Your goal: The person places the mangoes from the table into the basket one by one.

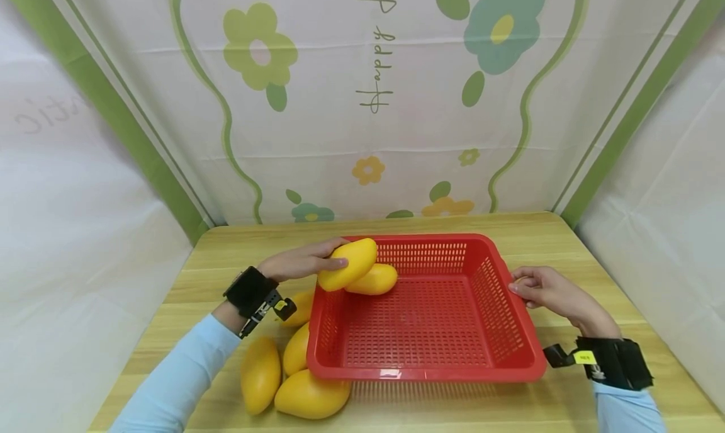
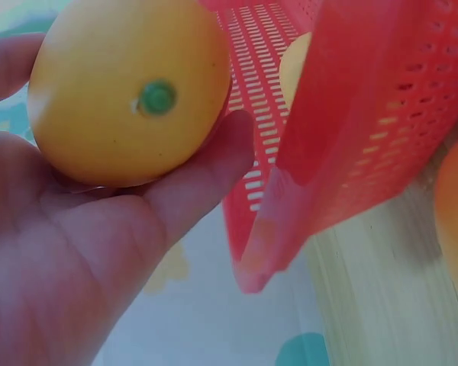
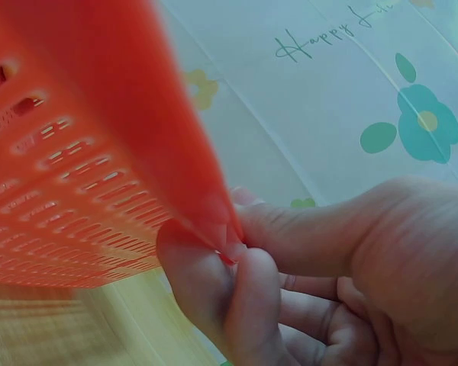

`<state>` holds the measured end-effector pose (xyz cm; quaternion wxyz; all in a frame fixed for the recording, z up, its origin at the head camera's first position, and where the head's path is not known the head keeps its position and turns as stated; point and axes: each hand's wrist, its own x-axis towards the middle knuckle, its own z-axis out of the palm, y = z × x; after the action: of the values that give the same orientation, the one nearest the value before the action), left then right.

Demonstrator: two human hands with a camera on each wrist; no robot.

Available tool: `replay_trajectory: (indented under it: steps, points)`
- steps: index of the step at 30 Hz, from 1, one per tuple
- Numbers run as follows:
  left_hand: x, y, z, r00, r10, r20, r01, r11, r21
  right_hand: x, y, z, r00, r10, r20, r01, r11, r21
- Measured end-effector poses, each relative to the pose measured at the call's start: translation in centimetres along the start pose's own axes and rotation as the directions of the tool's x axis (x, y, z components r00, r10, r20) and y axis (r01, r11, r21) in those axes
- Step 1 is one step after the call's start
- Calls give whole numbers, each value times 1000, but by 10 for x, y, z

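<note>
My left hand [image 1: 306, 260] grips a yellow mango [image 1: 355, 263] over the left rim of a red plastic basket [image 1: 425, 374]. In the left wrist view this mango [image 2: 130, 91] shows a green stem spot, with thumb and fingers on either side of it. Inside the basket, at its left end, lies another mango [image 1: 381, 280], partly covered by the held one in the head view. My right hand [image 1: 549, 294] pinches the basket's right rim between thumb and fingers; the right wrist view shows the red rim [image 3: 191, 168] between them.
Several mangoes [image 1: 313, 395] lie on the wooden table [image 1: 226, 263] left of the basket, some partly hidden under its edge. A flower-printed white cloth [image 1: 340, 124] hangs behind the table, and white cloth walls [image 1: 657, 187] stand at both sides.
</note>
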<state>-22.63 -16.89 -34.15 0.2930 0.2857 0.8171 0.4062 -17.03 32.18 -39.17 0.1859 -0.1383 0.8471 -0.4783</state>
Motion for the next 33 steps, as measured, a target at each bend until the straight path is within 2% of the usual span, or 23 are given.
replay_trajectory:
  steps: [9,14,21,25,29,33]
  points:
    - [18,10,6,1000,20,23,-22,997,71,1,1,0,1000,22,-9,-22,1000,-2]
    - [27,16,9,998,33,61,-37,997,69,1,1,0,1000,9,-8,-9,1000,-6]
    - [38,20,16,995,15,102,-25,995,97,1,0,0,1000,14,-8,-14,1000,-13]
    - [45,21,20,991,19,135,-33,994,106,1,0,-1,1000,16,-8,-16,1000,-9]
    - [52,23,25,987,30,160,-55,987,153,1,0,0,1000,17,-11,-17,1000,-11]
    - [62,23,30,972,61,225,-104,977,187,1,-1,1,999,38,-16,-38,999,-7]
